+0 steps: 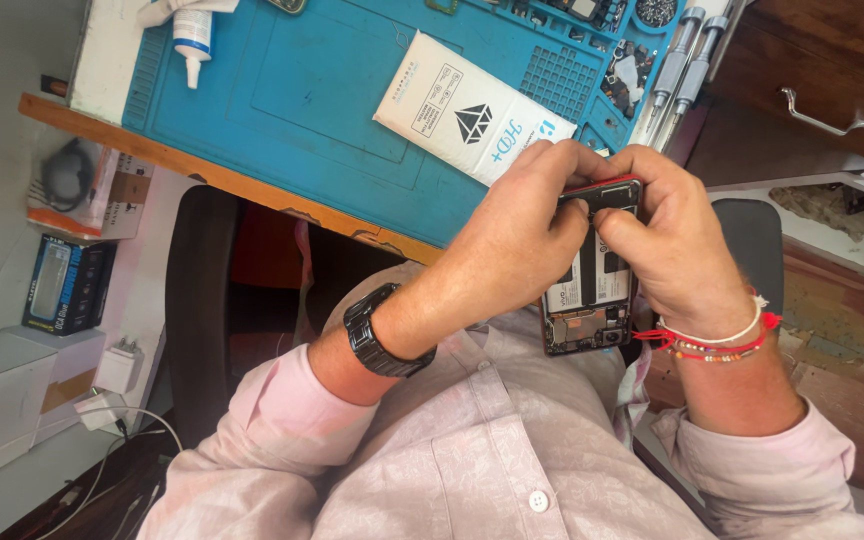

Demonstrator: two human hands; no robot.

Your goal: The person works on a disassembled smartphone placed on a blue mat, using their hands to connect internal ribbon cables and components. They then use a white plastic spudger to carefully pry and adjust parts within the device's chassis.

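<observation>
Head view. I see both hands meeting over an opened phone (592, 290) with its back cover off — battery and circuit board exposed, red frame edge at the top. The phone is held above the lap, just off the near edge of the blue work mat (302, 90).

The left hand (507, 245), with a black wristwatch (382, 335) on its wrist, wraps the phone's left side; its fingers are closed on the frame near the top end. The right hand (677, 240), with red and white bracelets (717, 345) at the wrist, grips the right side, thumb pressed on the phone's upper interior — closed on the phone as well.

On the mat, touching the left hand's knuckles, lies a white packet (462, 110) with a dark triangular mark. A small white bottle (192, 35) lies at the mat's far left corner. Two grey screwdrivers (682, 55) lie along the mat's right edge. A dark boxed item (67, 285) sits at left, beside white chargers (112, 375).
</observation>
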